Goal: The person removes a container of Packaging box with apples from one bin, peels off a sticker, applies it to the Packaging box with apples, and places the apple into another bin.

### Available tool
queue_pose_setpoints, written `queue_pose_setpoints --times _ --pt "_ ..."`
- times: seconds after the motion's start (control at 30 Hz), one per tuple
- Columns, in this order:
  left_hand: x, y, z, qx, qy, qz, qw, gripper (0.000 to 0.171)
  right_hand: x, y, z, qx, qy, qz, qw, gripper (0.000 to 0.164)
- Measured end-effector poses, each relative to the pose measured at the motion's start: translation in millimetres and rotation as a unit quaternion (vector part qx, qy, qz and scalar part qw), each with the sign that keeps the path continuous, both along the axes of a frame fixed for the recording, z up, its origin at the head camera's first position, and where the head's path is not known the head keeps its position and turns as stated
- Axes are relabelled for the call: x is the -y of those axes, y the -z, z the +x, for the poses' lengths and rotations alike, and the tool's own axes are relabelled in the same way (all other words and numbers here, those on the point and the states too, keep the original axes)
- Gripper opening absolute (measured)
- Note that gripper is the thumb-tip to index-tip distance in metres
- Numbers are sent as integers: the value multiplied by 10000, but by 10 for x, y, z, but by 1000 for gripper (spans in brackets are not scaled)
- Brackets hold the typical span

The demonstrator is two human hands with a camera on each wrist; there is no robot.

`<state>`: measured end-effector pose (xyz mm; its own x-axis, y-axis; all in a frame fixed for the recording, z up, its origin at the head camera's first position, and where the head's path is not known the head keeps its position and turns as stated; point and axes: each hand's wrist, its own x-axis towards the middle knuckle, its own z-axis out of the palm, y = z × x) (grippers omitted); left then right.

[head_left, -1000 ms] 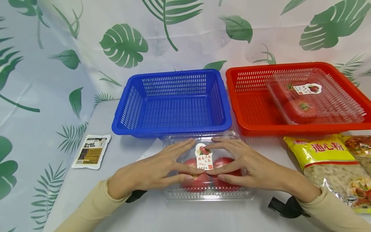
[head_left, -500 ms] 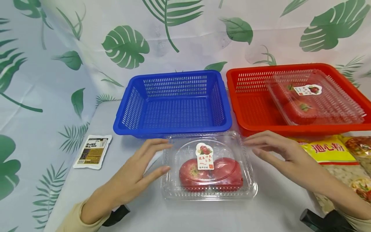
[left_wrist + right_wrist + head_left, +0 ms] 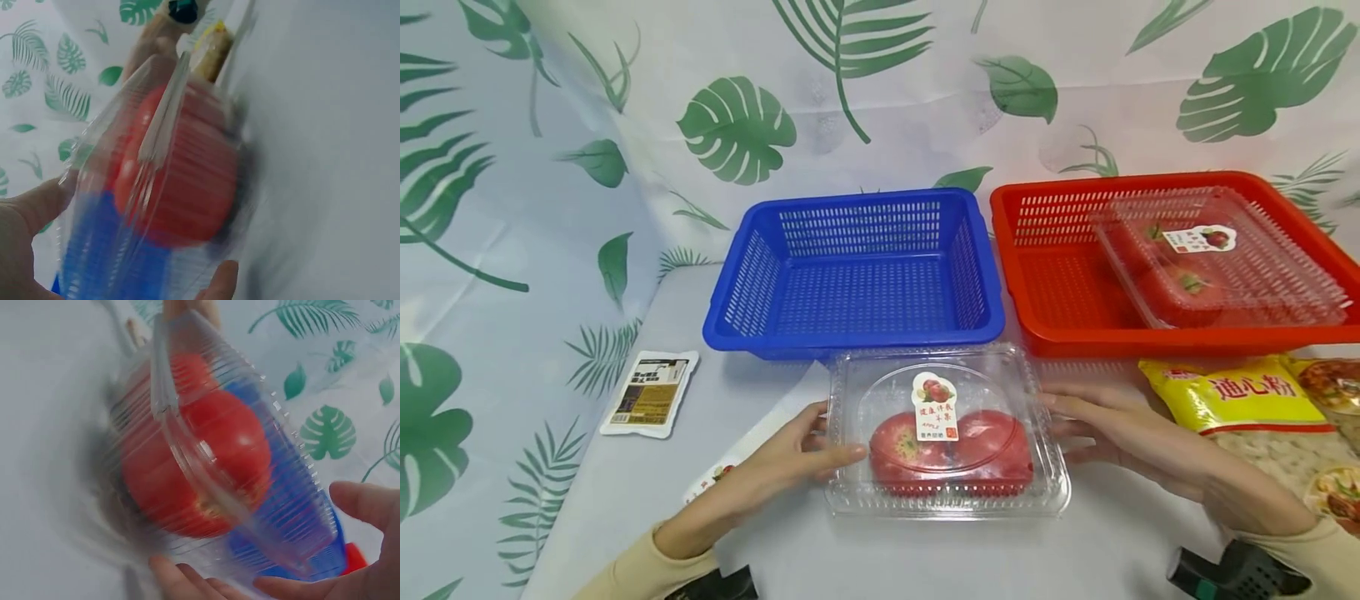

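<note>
A clear plastic clamshell box (image 3: 947,379) lies on the table in front of the blue basket. Through its lid show two round red fruits (image 3: 988,454) and a white label (image 3: 936,408) printed "APPLE". My left hand (image 3: 775,462) holds the box's left edge, thumb over the lid and the other fingers partly hidden beside it. At the right edge, my right hand (image 3: 1138,442) has its fingers extended along the box's side. The right wrist view shows the thumb (image 3: 356,500) a little away from the lid, with several fingertips (image 3: 169,575) low by the base.
Behind the box stands a blue basket (image 3: 850,342). A red basket (image 3: 1045,337) beside it holds another clear box (image 3: 1225,267) of red fruits. Yellow-topped pasta bags (image 3: 1255,400) lie at right, a small white-edged packet (image 3: 651,396) at left. A labelled white strip (image 3: 767,429) lies near my left hand.
Both hands have left the top of the lid, parted sideways, then come in to the box's left and right edges. The box has hardly moved. The white strip shows more.
</note>
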<state>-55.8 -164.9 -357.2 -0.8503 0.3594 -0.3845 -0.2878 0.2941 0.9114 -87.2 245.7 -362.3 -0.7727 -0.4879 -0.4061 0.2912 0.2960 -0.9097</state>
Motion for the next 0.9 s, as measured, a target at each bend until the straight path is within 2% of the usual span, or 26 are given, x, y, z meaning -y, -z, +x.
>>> queue_pose_setpoints --times 0.07,0.2,0.27,0.37,0.5,0.6,0.8,0.9 --pt "0 51 19 53 55 198 9998 98 11 47 -24 282 -8 -147 9995 66" --pt "15 108 86 -41 -4 465 9989 99 16 128 -57 477 -38 -236 9986 66" --pt "18 124 118 -129 -19 561 9983 99 0 172 -82 561 -71 -472 9973 65" --pt "21 138 152 -173 -13 648 9977 98 -39 215 -130 956 -21 -949 9909 55" --pt "26 143 162 -55 83 736 9972 100 -98 221 -150 1240 -122 -1635 9786 41" --pt "43 152 149 -33 287 926 9953 100 -92 171 -140 1186 -494 -1877 9738 45" --pt "65 198 146 -277 819 1512 9847 100 24 35 -105 997 -1242 -1614 9740 47" --pt "59 221 138 -453 938 1536 9826 97 16 24 -110 964 -1628 -1850 9644 48"
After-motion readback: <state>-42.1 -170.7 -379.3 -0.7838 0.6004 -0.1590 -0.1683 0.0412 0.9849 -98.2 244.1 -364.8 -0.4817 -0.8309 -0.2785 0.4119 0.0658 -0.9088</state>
